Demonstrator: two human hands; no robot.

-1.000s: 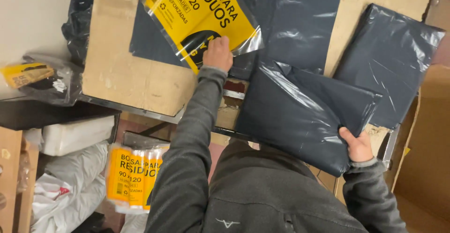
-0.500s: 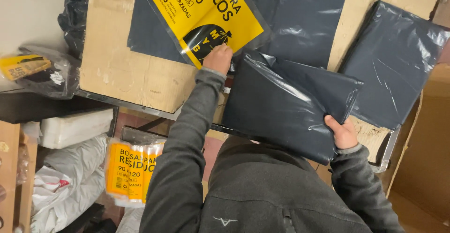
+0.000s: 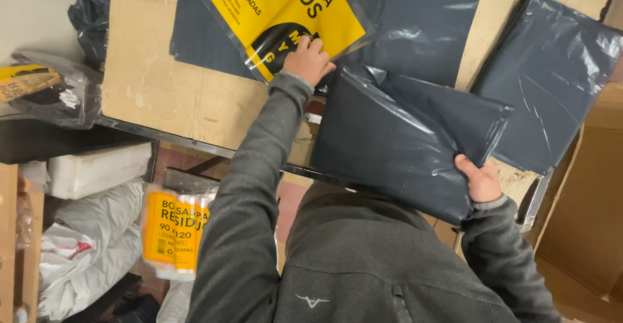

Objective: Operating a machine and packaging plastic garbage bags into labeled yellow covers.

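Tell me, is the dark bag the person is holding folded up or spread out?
Folded. The bag is a flat, compact packet with straight edges, gripped by the right hand.

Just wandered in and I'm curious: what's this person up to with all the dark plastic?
A person in a grey fleece is handling folded dark plastic bags on a cardboard-covered table. The right hand grips the near edge of a folded dark bag. The left hand rests at the mouth of a clear sleeve with a yellow label. Another folded bag lies to the right, and a roll of yellow-labelled packs sits below the table.
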